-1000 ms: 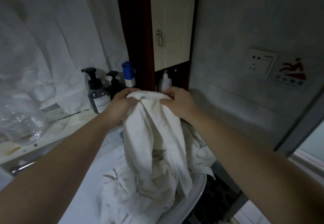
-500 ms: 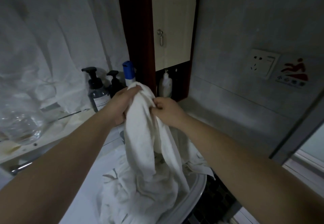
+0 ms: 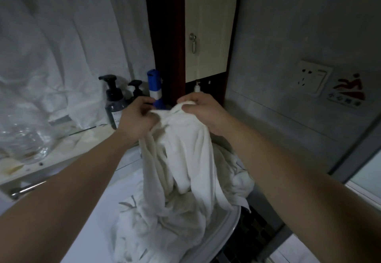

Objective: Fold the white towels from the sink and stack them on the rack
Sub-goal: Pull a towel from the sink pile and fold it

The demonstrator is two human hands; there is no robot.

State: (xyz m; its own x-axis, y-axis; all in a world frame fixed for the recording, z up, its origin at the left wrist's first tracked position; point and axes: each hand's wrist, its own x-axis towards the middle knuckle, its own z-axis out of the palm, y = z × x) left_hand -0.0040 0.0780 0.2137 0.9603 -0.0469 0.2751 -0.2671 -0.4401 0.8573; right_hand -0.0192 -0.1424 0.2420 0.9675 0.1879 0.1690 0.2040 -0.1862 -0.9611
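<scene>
Towel (image 3: 185, 149): white, held up over the sink (image 3: 231, 227). Top edge is bunched between both hands and the rest hangs loose, with the bottom end landing on the pile.
Left hand (image 3: 136, 120): fingers curled round the left end of that top edge.
Right hand (image 3: 204, 112): thumb and fingers pinching a fold of the same edge. Hands are close together but not touching.
Pile (image 3: 165, 221): more white towels crumpled in the sink, spilling over its right rim.
Shelf (image 3: 61, 149): dark pump bottles (image 3: 113, 102) and a blue bottle (image 3: 154, 85), just behind the left hand.
Wall stuff: cabinet door (image 3: 210, 25) above the hands, socket (image 3: 313, 78) and red sticker (image 3: 348, 91) off right.
</scene>
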